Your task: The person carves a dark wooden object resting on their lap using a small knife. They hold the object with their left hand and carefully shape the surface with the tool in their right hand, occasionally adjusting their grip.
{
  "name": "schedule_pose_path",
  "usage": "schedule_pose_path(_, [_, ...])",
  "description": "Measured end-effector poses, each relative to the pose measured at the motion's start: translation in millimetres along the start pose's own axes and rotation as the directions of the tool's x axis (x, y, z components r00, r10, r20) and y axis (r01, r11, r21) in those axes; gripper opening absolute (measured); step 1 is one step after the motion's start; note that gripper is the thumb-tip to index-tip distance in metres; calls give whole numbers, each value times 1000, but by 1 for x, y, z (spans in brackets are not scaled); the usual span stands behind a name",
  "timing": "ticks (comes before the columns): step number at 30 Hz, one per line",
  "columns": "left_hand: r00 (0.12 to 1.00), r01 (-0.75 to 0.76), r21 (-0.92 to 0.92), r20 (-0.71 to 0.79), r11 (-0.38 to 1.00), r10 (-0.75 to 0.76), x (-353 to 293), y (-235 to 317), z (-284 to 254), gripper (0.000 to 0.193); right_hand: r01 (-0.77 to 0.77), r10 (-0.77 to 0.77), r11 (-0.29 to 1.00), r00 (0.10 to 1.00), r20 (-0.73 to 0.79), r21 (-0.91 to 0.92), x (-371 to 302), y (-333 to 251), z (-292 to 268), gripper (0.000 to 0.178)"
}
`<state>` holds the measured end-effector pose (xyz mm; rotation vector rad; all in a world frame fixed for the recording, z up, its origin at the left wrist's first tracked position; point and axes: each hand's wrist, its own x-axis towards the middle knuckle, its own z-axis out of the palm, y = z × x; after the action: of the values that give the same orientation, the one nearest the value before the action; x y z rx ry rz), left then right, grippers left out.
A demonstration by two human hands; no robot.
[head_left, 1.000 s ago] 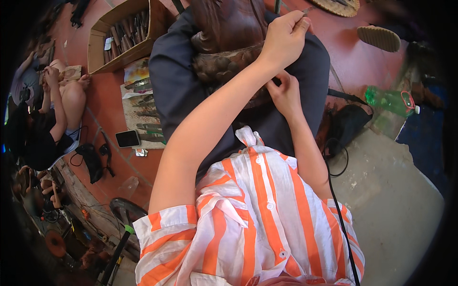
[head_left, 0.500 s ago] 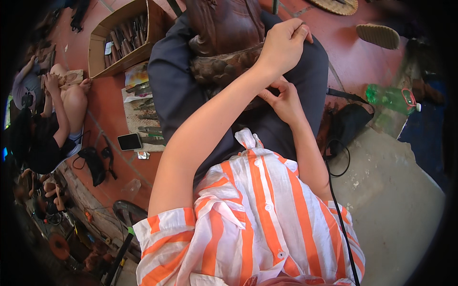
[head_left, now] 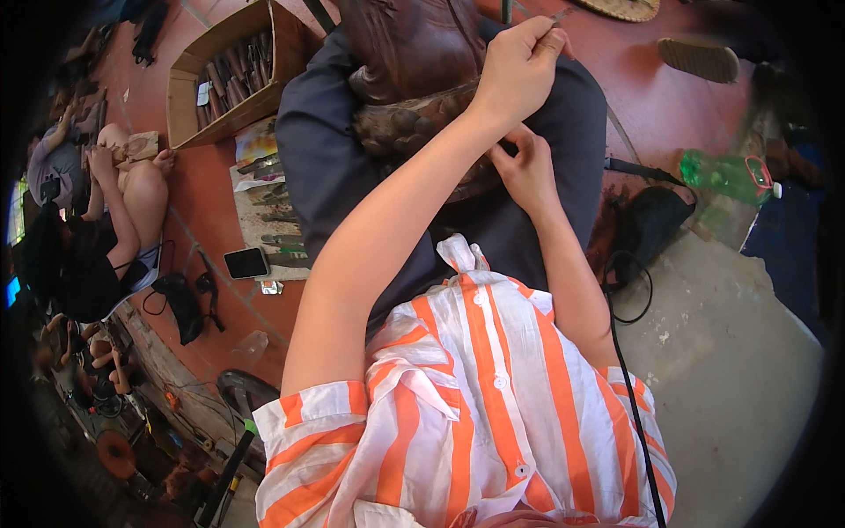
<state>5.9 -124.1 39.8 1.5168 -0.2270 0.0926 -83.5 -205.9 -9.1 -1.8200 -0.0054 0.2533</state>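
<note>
A dark brown carved wooden statue [head_left: 414, 53] with a knobbly carved base [head_left: 400, 128] stands between my thighs; its top runs out of view. Reaching across it from the left, my left hand [head_left: 524, 70] is closed, and a thin greyish strip [head_left: 561, 15] pokes out past its fingers. What the strip belongs to is hidden. Just below, my right hand [head_left: 531, 174] lies close against the right side of the base with thumb and fingers curled together. Whatever those fingers hold is out of sight behind the left wrist.
At the left are a cardboard box [head_left: 180, 114] of wooden-handled tools, a mat [head_left: 251, 211] with metal blades, and a phone [head_left: 246, 263]. Another person [head_left: 88, 238] sits farther left. On the right lie a black bag [head_left: 651, 220], a green bottle [head_left: 726, 179] and a slipper [head_left: 698, 62].
My left hand has slid slightly up and away, and the thin strip now shows beyond its fingers. My right hand stays beside the base, its fingers a little shifted.
</note>
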Motion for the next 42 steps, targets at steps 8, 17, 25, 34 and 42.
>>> schedule_pose_path(8, [997, 75, 32, 12, 997, -75, -6, -6, -2, 25, 115, -114, 993, 992, 51, -13, -4, 2, -2, 21])
schedule_pose_path(17, [995, 95, 20, 4, 995, -95, -7, -7, -3, 25, 110, -105, 993, 990, 97, -50, -5, 0, -5, 21])
schedule_pose_path(25, [997, 79, 40, 8, 996, -80, -6, -5, 0, 26, 107, -107, 994, 991, 80, 9, -5, 5, -4, 19])
schedule_pose_path(34, [993, 121, 94, -3, 988, -121, -4, -6, 2, 25, 150, -148, 988, 988, 51, -31, -4, 5, -3, 19])
schedule_pose_path(42, [998, 22, -21, -59, 1000, -23, 3, -18, -6, 26, 93, -97, 994, 993, -68, -59, -2, 4, 6, 17])
